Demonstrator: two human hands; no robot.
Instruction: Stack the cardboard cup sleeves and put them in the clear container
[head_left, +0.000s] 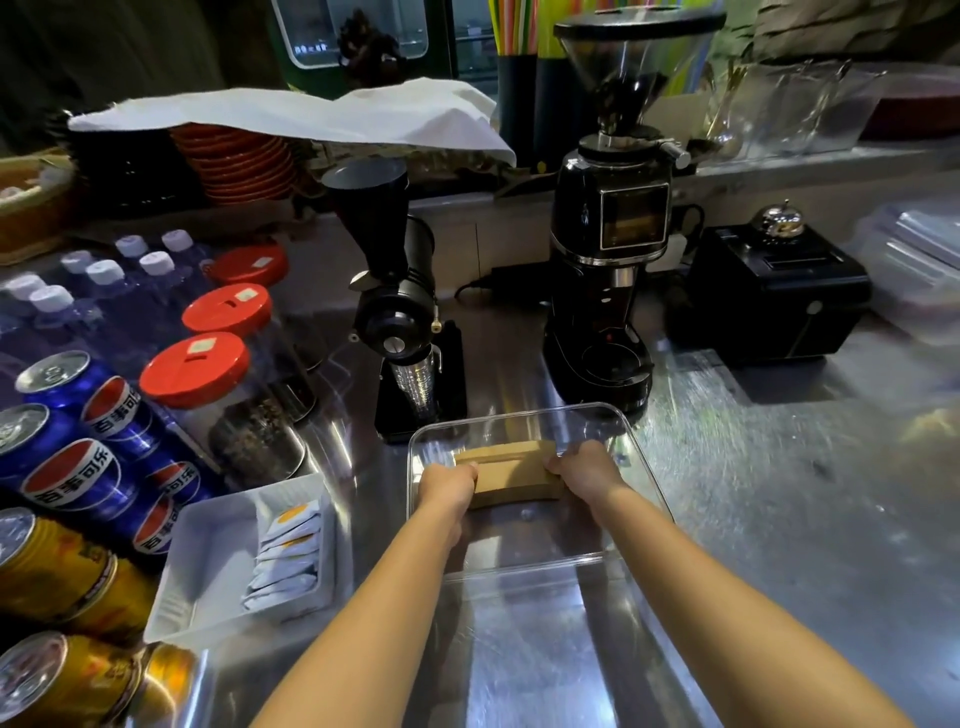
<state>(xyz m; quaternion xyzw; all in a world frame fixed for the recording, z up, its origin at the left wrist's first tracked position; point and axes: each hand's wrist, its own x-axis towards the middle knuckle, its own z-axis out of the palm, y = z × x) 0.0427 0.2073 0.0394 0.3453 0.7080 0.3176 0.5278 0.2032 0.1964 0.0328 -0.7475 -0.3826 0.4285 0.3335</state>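
Two hands, left (448, 484), right (587, 474), grip clamped on sleeve stack (514, 474) ends, inside clear container (647, 467)

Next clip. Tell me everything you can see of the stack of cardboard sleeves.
The stack of cardboard sleeves is tan, flattened and squared into one compact block. It sits inside the clear container, toward its far end. The left hand grips its left end, the right hand its right end. Whether it rests on the container floor cannot be told.
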